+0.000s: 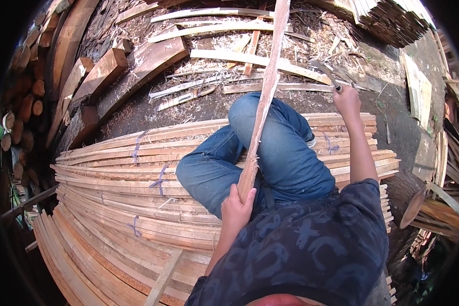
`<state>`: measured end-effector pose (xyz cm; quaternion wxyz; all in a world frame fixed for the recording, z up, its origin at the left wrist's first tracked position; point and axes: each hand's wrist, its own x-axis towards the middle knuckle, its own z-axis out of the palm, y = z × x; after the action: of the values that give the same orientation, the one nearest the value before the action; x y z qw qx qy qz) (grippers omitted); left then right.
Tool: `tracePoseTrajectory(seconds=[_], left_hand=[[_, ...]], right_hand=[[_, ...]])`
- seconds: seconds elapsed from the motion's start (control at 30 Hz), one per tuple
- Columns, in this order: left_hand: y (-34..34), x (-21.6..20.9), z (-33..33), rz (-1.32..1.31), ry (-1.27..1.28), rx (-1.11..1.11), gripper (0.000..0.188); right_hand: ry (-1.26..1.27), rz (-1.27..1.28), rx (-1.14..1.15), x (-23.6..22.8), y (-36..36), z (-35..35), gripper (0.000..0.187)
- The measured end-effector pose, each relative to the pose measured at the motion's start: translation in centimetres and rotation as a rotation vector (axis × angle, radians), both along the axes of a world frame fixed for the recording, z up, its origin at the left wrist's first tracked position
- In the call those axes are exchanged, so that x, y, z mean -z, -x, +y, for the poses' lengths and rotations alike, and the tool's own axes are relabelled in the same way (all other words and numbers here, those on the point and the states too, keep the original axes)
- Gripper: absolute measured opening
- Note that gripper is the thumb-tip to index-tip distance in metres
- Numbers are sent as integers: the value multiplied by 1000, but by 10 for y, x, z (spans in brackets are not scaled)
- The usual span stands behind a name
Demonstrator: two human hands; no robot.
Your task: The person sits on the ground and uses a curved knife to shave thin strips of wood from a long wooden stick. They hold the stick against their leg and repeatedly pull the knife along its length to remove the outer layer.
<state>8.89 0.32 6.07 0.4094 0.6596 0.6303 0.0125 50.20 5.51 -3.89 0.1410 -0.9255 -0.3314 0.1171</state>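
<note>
My left hand (236, 208) is closed around the lower end of a long, rough-edged wooden strip (266, 94). The strip slants up across my bent knee and runs out past the top of the view. Off to the right, my right hand (348, 100) grips the dark handle of a curved-blade knife (323, 70). Its blade points away to the upper left, over the ground and apart from the strip. I sit with folded legs in blue jeans (285, 148) on bundled wooden slats (199, 204), tied with purple ribbon (159, 180).
Loose pale strips (260, 58) and shavings litter the ground ahead. Thick squared timbers (143, 71) lie at left beside stacked round logs (30, 104). A slat stack (392, 25) stands at far right; a log (410, 204) lies near my right side.
</note>
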Motion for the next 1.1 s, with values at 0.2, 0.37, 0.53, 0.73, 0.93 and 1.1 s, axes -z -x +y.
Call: tracePoseTrajectory(seconds=[0.2,0.37,0.53,0.73,0.93,1.1], left_hand=[[-6,-5,12,-29,39,40,46],[-12,-17,11,-62,66,-10,46],[-16,-17,13,-55,22,-27,39],[-19,-20,19,-52,7,18,46],[-20,-21,18,-16,-36,19,41],[-17,-13,16,9,2,35,45]], right_hand=[[-118,-30,-401,-28,102,23,11],[-166,-157,-499,-6,83,49,10],[-83,-142,-481,-2,82,68,13],[-151,-203,-458,12,67,79,10],[-132,-210,-481,7,71,76,11],[-107,-120,-604,-29,125,32,14]])
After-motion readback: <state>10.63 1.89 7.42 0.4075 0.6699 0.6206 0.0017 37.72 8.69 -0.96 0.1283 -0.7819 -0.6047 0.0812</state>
